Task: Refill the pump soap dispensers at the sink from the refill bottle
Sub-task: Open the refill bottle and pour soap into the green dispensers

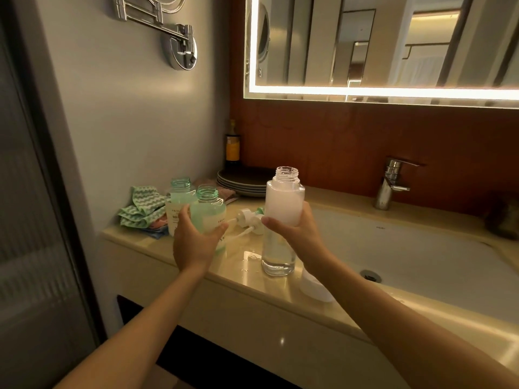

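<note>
My left hand grips an uncapped green-tinted dispenser bottle standing on the counter. A second open green dispenser stands just behind it to the left. My right hand holds the tall clear refill bottle around its middle; the bottle is upright, uncapped, its base on the counter, with milky white liquid in its upper part. Two removed pump heads with their tubes lie on the counter between the bottles. A white cap lies near the counter's front edge under my right forearm.
The beige counter has wet spots. A white sink basin with a chrome tap lies to the right. Folded green cloths, stacked dark plates and a dark bottle sit at the back left corner.
</note>
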Demonstrator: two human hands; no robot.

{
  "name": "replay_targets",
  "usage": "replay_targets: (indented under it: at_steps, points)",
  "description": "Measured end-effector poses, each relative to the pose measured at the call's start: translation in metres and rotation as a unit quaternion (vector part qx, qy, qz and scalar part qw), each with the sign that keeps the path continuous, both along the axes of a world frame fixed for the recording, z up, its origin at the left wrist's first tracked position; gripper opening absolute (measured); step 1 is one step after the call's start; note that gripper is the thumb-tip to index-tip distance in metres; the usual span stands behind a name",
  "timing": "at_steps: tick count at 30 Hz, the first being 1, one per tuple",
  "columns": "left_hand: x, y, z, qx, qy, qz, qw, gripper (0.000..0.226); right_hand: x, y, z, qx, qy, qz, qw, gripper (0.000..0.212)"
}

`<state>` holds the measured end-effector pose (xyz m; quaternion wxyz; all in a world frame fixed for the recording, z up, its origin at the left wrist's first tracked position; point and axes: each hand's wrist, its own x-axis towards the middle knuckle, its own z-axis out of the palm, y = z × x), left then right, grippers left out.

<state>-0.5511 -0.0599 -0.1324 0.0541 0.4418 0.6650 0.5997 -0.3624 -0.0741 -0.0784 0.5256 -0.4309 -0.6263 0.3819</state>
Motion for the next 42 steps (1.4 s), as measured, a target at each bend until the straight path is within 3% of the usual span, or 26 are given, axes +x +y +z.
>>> replay_targets:
  at_steps: [4, 8, 13, 16, 20, 26, 33, 42]
  points:
    - [0.0, 0.0, 0.004, 0.004, -0.007, 0.019, 1.0, 0.086, 0.0, 0.003, 0.0, -0.001, 0.018, 0.008, 1.0, 0.063]
    - [-0.005, -0.006, 0.018, 0.065, -0.005, 0.029, 0.997, 0.081, 0.001, 0.004, 0.0, -0.003, 0.025, 0.013, 1.0, 0.062]
    - [0.011, -0.022, 0.046, 0.131, -0.004, -0.028, 0.991, 0.079, 0.007, 0.005, 0.012, 0.004, 0.053, 0.013, 0.998, 0.061]
    - [0.038, -0.033, 0.041, 0.122, -0.004, -0.075, 0.99, 0.081, 0.02, 0.005, 0.027, 0.044, 0.029, -0.015, 0.999, 0.064]
    - [0.066, -0.034, 0.023, 0.087, -0.022, -0.157, 0.984, 0.084, 0.044, 0.007, 0.036, 0.066, -0.035, -0.065, 0.995, 0.06]
    - [0.096, -0.029, 0.013, 0.028, 0.03, -0.217, 0.975, 0.102, 0.071, 0.012, 0.042, 0.099, -0.156, -0.123, 0.975, 0.07]
    - [0.104, -0.026, 0.002, 0.01, 0.061, -0.193, 0.979, 0.093, 0.076, 0.012, 0.04, 0.144, -0.338, -0.113, 0.923, 0.08]
    - [0.101, -0.02, 0.001, -0.006, 0.105, -0.159, 0.982, 0.089, 0.075, 0.017, 0.045, 0.186, -0.438, -0.114, 0.872, 0.079]
